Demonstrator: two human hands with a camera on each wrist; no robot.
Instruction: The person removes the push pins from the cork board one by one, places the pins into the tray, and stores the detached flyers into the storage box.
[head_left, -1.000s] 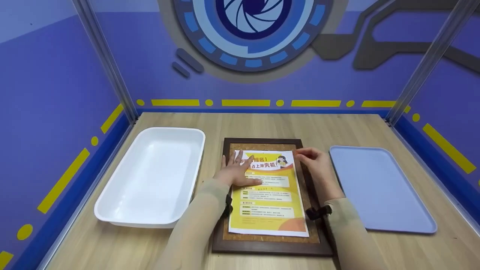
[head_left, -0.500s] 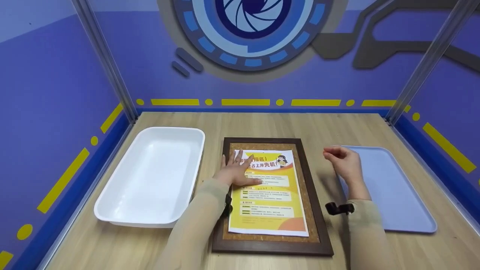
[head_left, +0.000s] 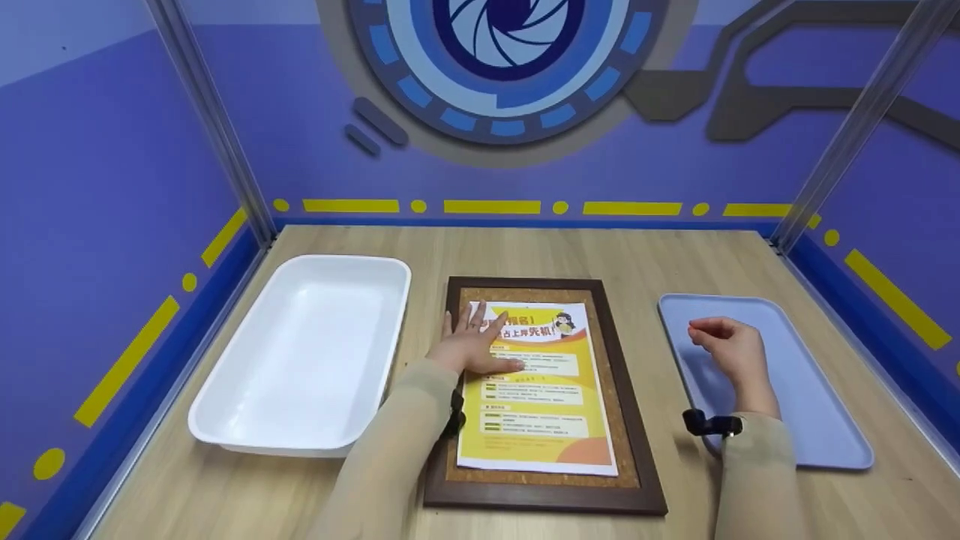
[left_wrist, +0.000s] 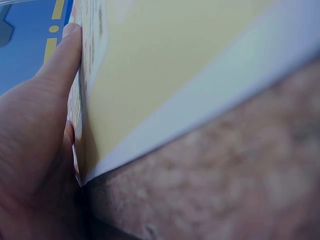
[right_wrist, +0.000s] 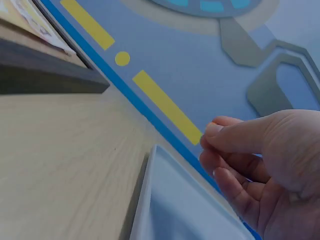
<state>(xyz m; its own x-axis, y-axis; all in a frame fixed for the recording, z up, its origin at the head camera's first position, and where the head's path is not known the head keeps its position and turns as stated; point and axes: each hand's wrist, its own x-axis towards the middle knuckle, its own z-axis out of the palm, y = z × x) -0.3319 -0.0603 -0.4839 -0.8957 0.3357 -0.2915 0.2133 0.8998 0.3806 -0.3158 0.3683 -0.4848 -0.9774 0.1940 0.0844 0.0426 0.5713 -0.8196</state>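
Note:
A yellow and white printed poster [head_left: 540,442] lies on a cork board [head_left: 628,457] with a dark brown frame [head_left: 547,498], in the head view's lower middle. Across its upper left my left hand [head_left: 474,351] rests with fingers spread. In the left wrist view that hand [left_wrist: 35,120] lies along the paper's edge. Over the blue tray [head_left: 810,420] my right hand [head_left: 736,358] has thumb and forefinger pinched together. A tiny red thing [head_left: 691,325] shows at those fingertips, mostly hidden; its kind cannot be made out. The right wrist view shows the same pinch.
To the left stands a deep white tray [head_left: 300,360] on the wooden table [head_left: 630,251]. Blue printed walls [head_left: 112,225] with metal corner posts [head_left: 217,120] enclose the table at the back and both sides.
My right hand has left the poster's top right corner and moved right, over the blue tray, its fingertips still pinched. The left hand and the poster have stayed in place.

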